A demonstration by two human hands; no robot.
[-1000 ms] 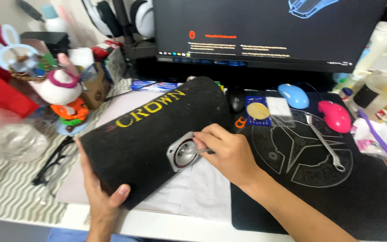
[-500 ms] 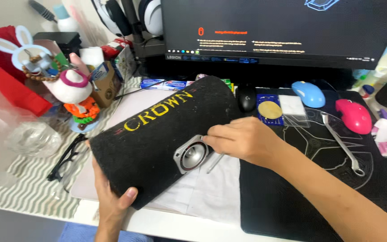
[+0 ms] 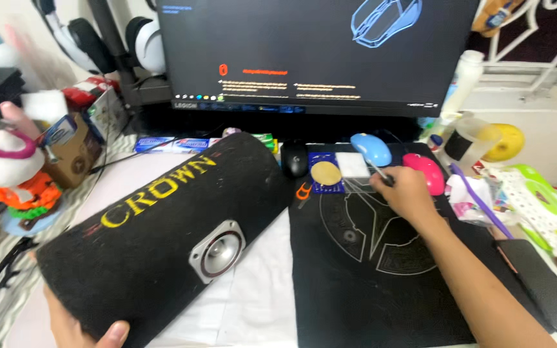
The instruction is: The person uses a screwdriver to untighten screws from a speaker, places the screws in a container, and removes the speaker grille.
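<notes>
Left hand (image 3: 78, 325) cups the near end of the black carpeted speaker tube (image 3: 162, 238) from below, fingers curled round its edge, apparently to stop the cylinder rolling; it lies on its side across a white cloth (image 3: 253, 303), its small round driver (image 3: 217, 251) facing up. Right hand (image 3: 407, 193) reaches out over the black desk mat (image 3: 369, 283), fingers closed on a thin metal tool (image 3: 381, 175) whose lower part is hidden. Just beyond: black mouse (image 3: 294, 160), blue mouse (image 3: 370, 148), pink mouse (image 3: 425, 173). Farthest, the monitor (image 3: 317, 55).
</notes>
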